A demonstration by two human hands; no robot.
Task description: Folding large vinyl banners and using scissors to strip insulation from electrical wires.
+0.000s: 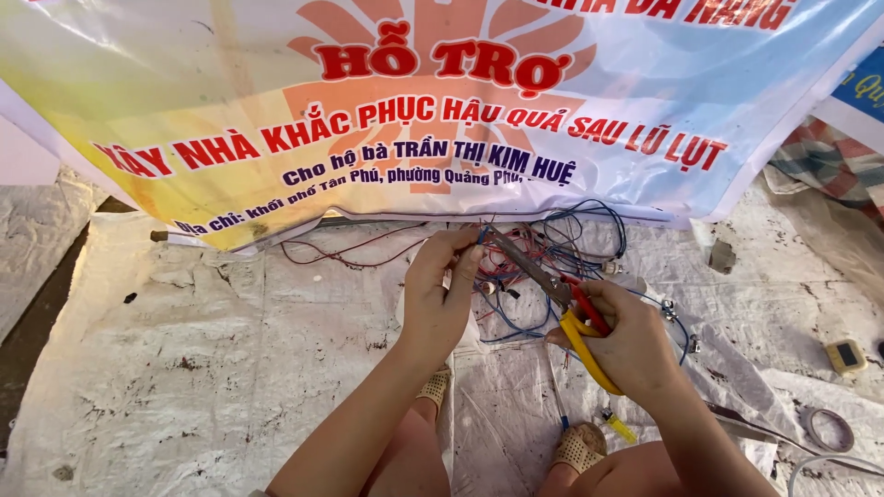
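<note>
between the fingers of the right hand (pixel 631 345) sit pliers (pixel 552 290) with dull grey metal jaws and glossy red and yellow plastic grips. at the left hand (pixel 440 290) fingertips, thin wires (pixel 571 230) in smooth blue and red plastic sheathing. beneath both hands, a matt white woven plastic sheet (pixel 212 368), creased and dirt-stained. beyond the fingers hangs a glossy printed banner (pixel 230 83), slightly wrinkled.

Ahead of you a large printed banner (pixel 442 101) hangs over the dirty white tarp (pixel 212 368), with a small yellow box (pixel 845 355) and a ring of tape (pixel 831 429) at your right, checked cloth (pixel 829 161) beyond.
</note>
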